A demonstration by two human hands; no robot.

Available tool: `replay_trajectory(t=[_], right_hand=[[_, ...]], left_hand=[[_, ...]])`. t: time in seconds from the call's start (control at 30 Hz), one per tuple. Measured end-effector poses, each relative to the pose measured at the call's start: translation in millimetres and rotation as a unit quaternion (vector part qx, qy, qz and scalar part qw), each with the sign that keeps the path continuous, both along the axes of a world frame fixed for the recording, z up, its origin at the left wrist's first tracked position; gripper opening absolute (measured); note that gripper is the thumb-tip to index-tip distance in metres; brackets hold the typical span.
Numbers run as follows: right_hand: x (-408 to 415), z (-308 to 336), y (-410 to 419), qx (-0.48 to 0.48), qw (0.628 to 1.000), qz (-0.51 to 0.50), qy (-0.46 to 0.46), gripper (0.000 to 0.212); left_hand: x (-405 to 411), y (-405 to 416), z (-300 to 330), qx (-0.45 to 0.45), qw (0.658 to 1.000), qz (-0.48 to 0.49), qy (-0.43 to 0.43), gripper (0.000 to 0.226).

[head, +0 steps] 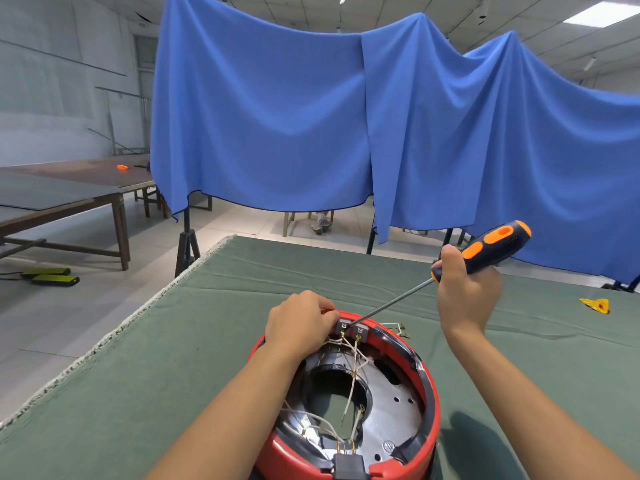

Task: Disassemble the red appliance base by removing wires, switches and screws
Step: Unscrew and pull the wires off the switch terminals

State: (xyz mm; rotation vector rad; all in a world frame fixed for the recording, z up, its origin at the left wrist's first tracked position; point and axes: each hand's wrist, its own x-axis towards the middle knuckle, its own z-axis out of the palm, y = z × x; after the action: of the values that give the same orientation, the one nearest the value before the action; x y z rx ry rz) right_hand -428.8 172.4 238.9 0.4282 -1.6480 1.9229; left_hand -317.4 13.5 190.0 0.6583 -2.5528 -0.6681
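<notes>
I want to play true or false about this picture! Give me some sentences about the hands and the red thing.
1. The right hand holds a screwdriver. True.
2. The screwdriver's handle is green. False: it is black and orange.
3. The left hand rests at the far rim of the red base. True.
4. The red base sits on a bare wooden table. False: it sits on a green cloth.
5. White wires run inside the base. True.
</notes>
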Motion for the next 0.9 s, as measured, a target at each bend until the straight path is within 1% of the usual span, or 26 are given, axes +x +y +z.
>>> replay_trajectory(t=[0.13,0.27,0.43,0.6,0.9], right_hand=[[17.2,-7.5,6.2,0.002,0.998,0.023,0.060,0.035],[25.8,-8.6,9.4,0.016,0.997,0.023,0.071,0.044],[24.3,3.0,7.6,0.078,0.993,0.027,0.089,0.040],[3.9,21.4,-6.2,0.119,0.992,0.021,0.027,0.024],[-32.2,24.4,-26.1,0.155,0.983,-0.014,-0.099,0.029]], left_hand=[[0.6,1.5,-1.4,-0.005,1.000,0.002,-0.001,0.018],[1.1,2.7,-0.8,-0.011,1.000,0.003,0.001,0.018],[0.8,3.2,0.1,-0.010,1.000,0.007,-0.005,0.019],[0.2,3.1,-0.1,-0.006,1.000,0.006,-0.010,0.022],[0.5,2.7,-0.3,0.003,1.000,0.004,-0.009,0.020]])
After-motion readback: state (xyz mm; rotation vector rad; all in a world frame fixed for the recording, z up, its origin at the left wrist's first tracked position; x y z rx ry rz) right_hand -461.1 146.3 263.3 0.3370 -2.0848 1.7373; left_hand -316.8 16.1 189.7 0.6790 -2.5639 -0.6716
